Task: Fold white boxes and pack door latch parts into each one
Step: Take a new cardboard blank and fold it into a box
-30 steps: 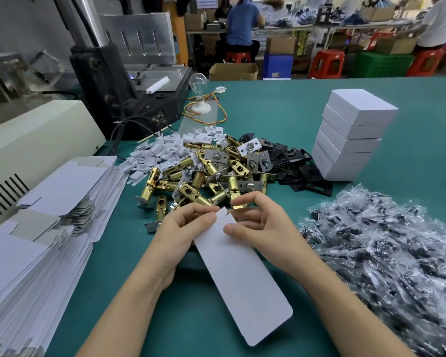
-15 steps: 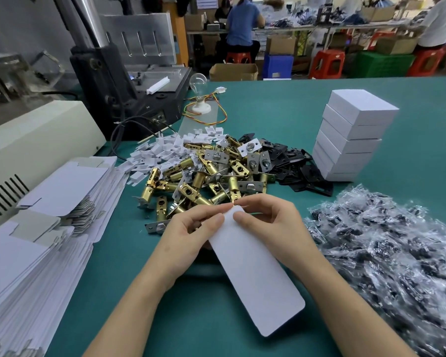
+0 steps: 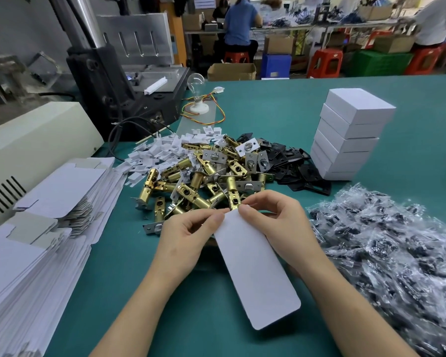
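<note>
Swinging the box blank rightward, we are pinching its far end with left hand and right hand, beginning the fold, probably popping it open next.

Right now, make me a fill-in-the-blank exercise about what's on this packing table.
1. The left hand and the right hand both pinch one end of a flat ____ carton.
2. The stack of folded boxes stands to the ____ of the brass latches.
3. The unfolded cartons are piled on the person's ____ side.
4. On the right lie heaped clear ____ bags.

Missing words: white; right; left; plastic.
</note>
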{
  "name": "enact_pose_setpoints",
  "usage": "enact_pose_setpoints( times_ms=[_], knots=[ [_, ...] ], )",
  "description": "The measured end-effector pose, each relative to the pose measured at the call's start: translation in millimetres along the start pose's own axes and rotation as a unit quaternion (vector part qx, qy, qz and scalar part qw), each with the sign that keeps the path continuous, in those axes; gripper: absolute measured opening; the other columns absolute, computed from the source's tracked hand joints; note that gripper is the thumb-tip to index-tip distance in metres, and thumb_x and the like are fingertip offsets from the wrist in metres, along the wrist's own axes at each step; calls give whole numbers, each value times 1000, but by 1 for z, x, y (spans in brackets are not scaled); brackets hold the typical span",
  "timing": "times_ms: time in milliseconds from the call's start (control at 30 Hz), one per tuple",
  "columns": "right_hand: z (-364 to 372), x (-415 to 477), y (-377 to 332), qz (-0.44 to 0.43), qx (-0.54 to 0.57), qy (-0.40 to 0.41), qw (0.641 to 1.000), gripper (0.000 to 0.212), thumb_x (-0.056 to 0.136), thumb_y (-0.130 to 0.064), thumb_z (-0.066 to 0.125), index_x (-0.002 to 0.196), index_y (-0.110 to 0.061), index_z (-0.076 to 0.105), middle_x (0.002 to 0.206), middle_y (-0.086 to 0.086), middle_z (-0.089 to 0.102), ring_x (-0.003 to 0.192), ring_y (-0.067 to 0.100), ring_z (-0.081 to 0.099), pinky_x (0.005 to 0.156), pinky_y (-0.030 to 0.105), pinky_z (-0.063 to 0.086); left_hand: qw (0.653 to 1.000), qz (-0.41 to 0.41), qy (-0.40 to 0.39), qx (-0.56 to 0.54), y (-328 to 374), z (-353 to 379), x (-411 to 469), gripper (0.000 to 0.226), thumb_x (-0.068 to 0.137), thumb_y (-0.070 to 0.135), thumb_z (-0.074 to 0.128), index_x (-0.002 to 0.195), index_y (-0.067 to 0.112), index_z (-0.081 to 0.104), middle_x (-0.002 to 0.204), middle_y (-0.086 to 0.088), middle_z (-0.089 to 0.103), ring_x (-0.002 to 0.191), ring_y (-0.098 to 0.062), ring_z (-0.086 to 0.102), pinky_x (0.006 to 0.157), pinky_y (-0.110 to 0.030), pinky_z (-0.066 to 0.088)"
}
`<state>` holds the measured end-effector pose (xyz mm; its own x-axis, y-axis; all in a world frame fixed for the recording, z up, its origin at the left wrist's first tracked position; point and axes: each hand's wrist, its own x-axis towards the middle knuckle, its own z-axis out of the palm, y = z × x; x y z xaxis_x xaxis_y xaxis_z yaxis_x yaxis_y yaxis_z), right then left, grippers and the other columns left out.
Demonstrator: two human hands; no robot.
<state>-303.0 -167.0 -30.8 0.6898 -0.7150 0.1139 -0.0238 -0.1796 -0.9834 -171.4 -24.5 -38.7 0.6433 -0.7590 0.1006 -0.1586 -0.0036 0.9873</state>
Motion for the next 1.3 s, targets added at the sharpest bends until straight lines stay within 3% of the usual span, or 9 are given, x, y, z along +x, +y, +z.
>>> enact_pose_setpoints(
  times_ms=[467,567,667,767,833,933,1033,1233,1300],
  knots=[
    [-6,2,-6,6,31,-58,998,16,98,-20,68,102,-33,77,103,-10,77,96,6,72,69,22,58,994,-74,24,-80,10,-6,2,18,92,37,71,96,27,86,94,-3,82,83,-15,78,63,-18,58],
    [-13,2,-10,-63,13,-112,992,39,96,-4,67,121,-34,71,122,-16,72,117,4,66,87,28,58,983,-107,84,-124,11,-12,6,19,93,38,71,88,27,86,90,3,82,72,-10,76,57,-15,54],
    [-11,-1,-13,-173,-59,-147,972,44,88,-16,80,127,-31,68,135,-16,65,134,10,55,101,26,48,981,-122,106,-109,6,-17,8,29,102,32,66,79,30,85,79,9,80,62,-5,71,52,-20,50],
    [-6,-3,-11,-198,-83,-104,971,34,80,-32,86,111,-31,72,120,-13,72,122,15,63,96,27,49,993,-97,70,-16,-4,-17,9,30,101,30,66,76,26,81,66,-7,73,55,-19,65,53,-29,50],
    [-7,-2,-11,-182,-62,-80,978,26,78,-37,84,101,-32,72,106,-11,75,106,15,68,88,29,52,993,-32,79,84,-9,-18,9,34,100,22,61,67,20,68,53,4,56,45,-9,46,51,-26,39],
    [-11,1,-9,-140,-22,-58,988,21,76,-40,83,91,-31,71,92,-8,75,87,11,69,78,38,59,997,60,41,41,-5,-19,6,41,102,56,48,73,38,72,51,7,43,46,-3,34,48,-18,34],
    [-13,1,-5,-107,-42,-64,991,25,75,-47,81,89,-29,70,90,-6,74,88,14,70,75,49,60,996,82,-36,9,-1,-21,1,44,89,75,58,115,44,73,69,3,63,52,-3,49,51,-16,43],
    [-11,4,-5,-54,21,-60,996,47,103,-53,39,95,-24,75,90,3,75,83,22,68,67,36,52,996,40,-70,30,-1,-21,0,35,74,48,79,109,46,74,95,7,78,61,-4,62,52,-22,49],
    [-12,5,-5,-79,-39,-16,996,36,106,-40,41,97,-27,73,87,-7,73,77,8,65,64,26,50,992,40,-111,50,-3,-21,1,39,77,45,80,115,39,74,95,-9,75,63,-27,55,57,-30,45]
  ],
)
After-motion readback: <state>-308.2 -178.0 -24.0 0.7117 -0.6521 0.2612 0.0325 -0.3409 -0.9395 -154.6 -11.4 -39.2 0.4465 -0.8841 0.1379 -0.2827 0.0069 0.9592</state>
